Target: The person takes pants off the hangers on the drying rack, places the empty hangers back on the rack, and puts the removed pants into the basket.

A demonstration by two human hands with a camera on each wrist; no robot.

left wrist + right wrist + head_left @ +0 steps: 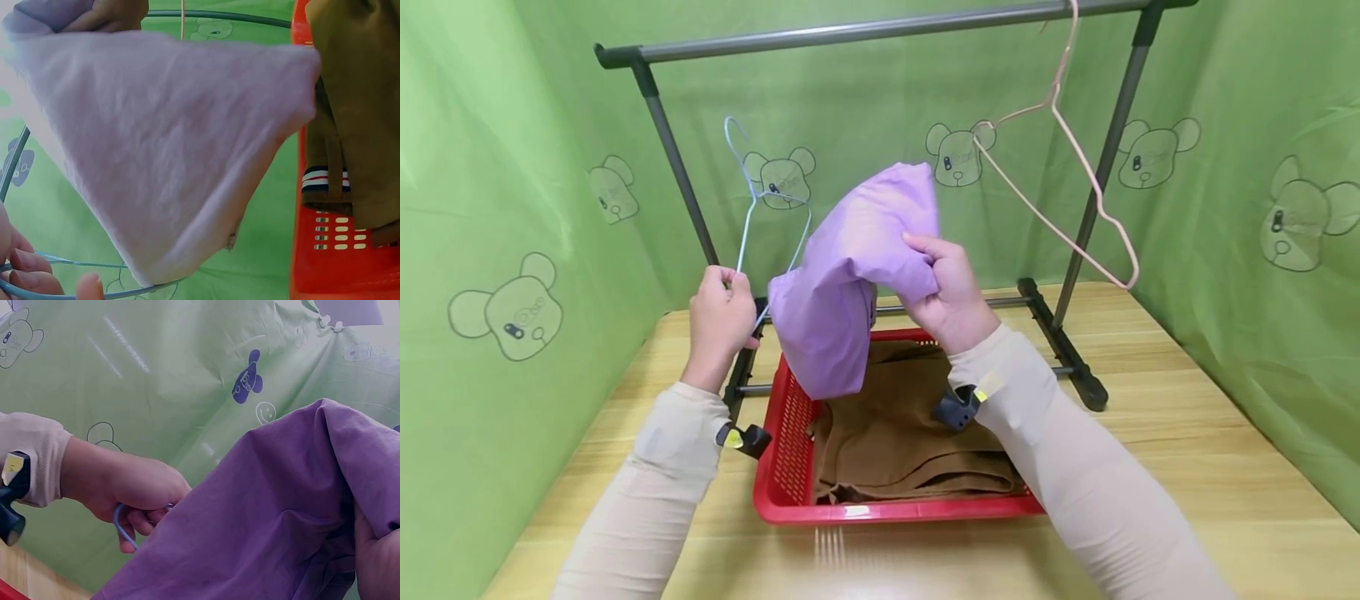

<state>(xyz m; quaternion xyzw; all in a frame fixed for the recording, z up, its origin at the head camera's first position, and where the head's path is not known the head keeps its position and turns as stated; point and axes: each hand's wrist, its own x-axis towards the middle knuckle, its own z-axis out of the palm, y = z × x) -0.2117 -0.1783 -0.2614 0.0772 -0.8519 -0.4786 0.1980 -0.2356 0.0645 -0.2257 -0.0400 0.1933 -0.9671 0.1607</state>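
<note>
My left hand (721, 321) grips a light blue wire hanger (754, 197) by its lower left side, hook pointing up. A purple garment (857, 250) hangs folded from my right hand (951, 292), thumb on top and fingers beneath. The garment's left end overlaps the hanger's right side in the head view. The left wrist view has the cloth (175, 144) spread broad, its lower corner at the hanger's wire. In the right wrist view, the left hand (140, 487) curls around the hanger behind the cloth (269, 519).
A red basket (895, 510) on the wooden table holds folded brown clothing (895, 433) with a striped band. Behind it stands a metal rack (850, 33), with a pink hanger (1057, 92) hanging on the right of its rail. Green curtain (497, 183) encloses the sides and back.
</note>
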